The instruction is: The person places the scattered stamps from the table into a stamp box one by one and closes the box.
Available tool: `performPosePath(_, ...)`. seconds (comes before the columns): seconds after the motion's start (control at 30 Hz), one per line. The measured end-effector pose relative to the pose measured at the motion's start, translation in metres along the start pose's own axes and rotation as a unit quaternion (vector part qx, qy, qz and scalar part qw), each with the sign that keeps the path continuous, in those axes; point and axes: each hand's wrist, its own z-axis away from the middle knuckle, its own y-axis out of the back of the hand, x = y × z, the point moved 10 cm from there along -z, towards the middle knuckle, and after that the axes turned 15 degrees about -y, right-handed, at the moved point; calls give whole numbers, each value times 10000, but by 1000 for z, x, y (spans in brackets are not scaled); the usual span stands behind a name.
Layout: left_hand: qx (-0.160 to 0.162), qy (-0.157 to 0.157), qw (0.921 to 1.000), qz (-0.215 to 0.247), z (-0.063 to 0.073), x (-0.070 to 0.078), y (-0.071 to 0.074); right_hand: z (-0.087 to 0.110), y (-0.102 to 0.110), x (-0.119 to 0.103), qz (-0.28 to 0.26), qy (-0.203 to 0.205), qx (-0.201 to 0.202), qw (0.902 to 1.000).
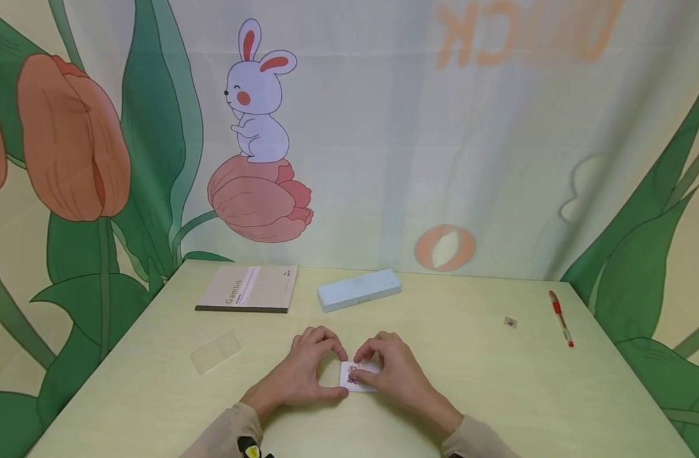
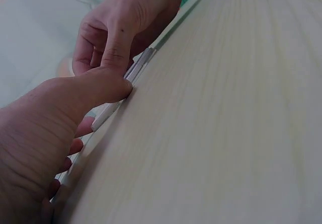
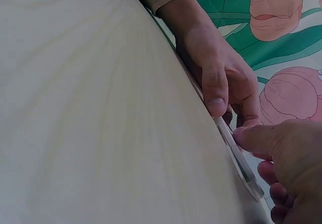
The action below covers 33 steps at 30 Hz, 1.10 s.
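A thin, flat white pack (image 1: 344,375) with a dark red pattern on its face lies on the table between both hands. My left hand (image 1: 306,369) holds its left end, forefinger at the far edge and thumb at the near edge. My right hand (image 1: 399,375) is over the right end, thumb on the patterned face and fingers bent behind it. The right wrist view shows the pack (image 3: 240,161) edge-on as a slim slab with a clear rim beneath. Part of its face is hidden under the right hand.
A clear plastic cover (image 1: 216,352) lies to the left. Behind are a notebook (image 1: 249,289) and a light blue pencil case (image 1: 359,291). Off to the right sit a small brownish square (image 1: 510,322) and a red pen (image 1: 561,318). A printed curtain (image 1: 372,159) hangs along the back edge.
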Motion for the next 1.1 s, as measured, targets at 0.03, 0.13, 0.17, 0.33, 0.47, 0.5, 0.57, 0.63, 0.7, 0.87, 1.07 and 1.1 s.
performPosePath(0.03, -8, 5, 10000, -5, 0, 0, 0, 0, 0, 0, 48, 12, -12, 10000)
performPosePath(0.13, -19, 18, 10000, -15, 0, -1, -1, -1, -2, 1, 55, -21, -121, 9999)
performPosePath(0.17, -21, 18, 10000, -22, 0, -1, -1, -1, -3, 1, 37, -51, -163, 9998)
performPosePath(0.33, -4, -10, 10000, -7, -1, -1, -1, -1, -4, 3, -48, -131, -283, 9995)
performPosePath(0.47, 17, -38, 10000, 10, -1, -1, -1, -1, -5, 5, -117, -227, -322, 9992)
performPosePath(0.5, 19, -39, 10000, 12, -1, -1, -1, -1, -5, 5, -142, -262, -328, 9990)
performPosePath(0.57, 16, -30, 10000, 19, 0, -1, -2, -1, -4, 6, -231, -348, -359, 9985)
performPosePath(0.63, 10, -3, 10000, 28, 1, -1, -2, -1, -4, 7, -311, -402, -384, 9980)
performPosePath(0.7, 16, 2, 10000, 25, 1, -1, -2, -1, -3, 7, -331, -431, -389, 9978)
performPosePath(0.87, 36, -1, 10000, 19, 0, 0, -1, -3, 8, 5, -328, -457, -241, 9981)
performPosePath(1.07, 26, 45, 10000, 52, 0, 0, -1, -10, 41, 0, -492, -300, 160, 9982)
performPosePath(1.1, 19, 52, 10000, 56, 0, 0, -1, -12, 49, 0, -518, -274, 231, 9980)
